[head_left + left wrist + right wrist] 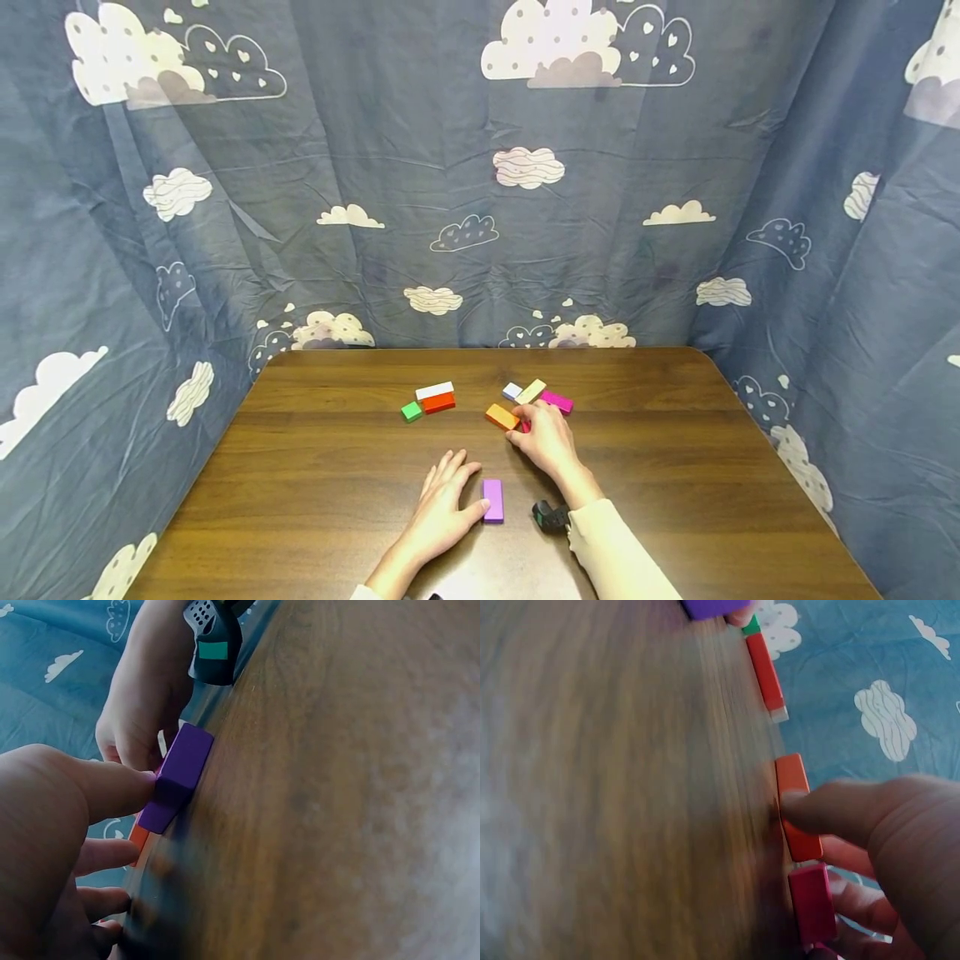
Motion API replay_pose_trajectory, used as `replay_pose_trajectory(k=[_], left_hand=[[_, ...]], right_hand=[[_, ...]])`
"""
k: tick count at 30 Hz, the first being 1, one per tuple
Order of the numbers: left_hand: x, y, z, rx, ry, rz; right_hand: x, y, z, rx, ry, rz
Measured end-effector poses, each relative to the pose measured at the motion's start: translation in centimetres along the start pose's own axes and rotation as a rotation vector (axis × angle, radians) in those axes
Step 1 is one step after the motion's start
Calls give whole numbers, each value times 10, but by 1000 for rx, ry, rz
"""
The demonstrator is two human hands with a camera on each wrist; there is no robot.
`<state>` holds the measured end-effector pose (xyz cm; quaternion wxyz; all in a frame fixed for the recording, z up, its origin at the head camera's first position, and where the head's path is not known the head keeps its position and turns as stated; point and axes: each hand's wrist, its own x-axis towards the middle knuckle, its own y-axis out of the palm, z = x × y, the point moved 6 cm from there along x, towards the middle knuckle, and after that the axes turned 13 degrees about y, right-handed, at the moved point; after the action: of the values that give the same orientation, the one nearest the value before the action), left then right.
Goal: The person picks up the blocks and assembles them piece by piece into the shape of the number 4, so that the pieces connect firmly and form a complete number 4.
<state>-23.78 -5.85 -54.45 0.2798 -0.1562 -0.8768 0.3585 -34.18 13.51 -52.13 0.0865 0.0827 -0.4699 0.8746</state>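
On the table lies a purple block (492,502), with the thumb of my left hand (442,510) touching its left side and the other fingers spread over the wood. Farther off, my right hand (549,440) has its thumb and index finger on either side of the right end of an orange block (501,417), pinching it. A crimson block (812,904) sits beside the orange one, partly hidden under the right hand in the head view. Just beyond are a magenta block (557,402), a pale yellow block (531,392) and a small lavender block (512,391).
Left of these stand a white block (435,390), a red block (438,403) and a small green block (411,412), close together. A black device (551,517) is on the right wrist. A cloud-patterned curtain (420,167) surrounds the wooden table (315,467) at the back and sides.
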Motion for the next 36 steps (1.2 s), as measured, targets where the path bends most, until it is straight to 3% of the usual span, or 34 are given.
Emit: replay_pose_trajectory(k=[5, 12, 19, 36], left_hand=[[-2, 3, 0, -3, -9, 11], [-3, 3, 0, 7, -16, 11], [0, 0, -2, 19, 11, 6], [-1, 1, 0, 25, 12, 10]], right_hand=[[-1, 0, -3, 7, 27, -14], [2, 0, -6, 32, 40, 26], [6, -5, -5, 81, 45, 33], [8, -14, -4, 256, 17, 9]])
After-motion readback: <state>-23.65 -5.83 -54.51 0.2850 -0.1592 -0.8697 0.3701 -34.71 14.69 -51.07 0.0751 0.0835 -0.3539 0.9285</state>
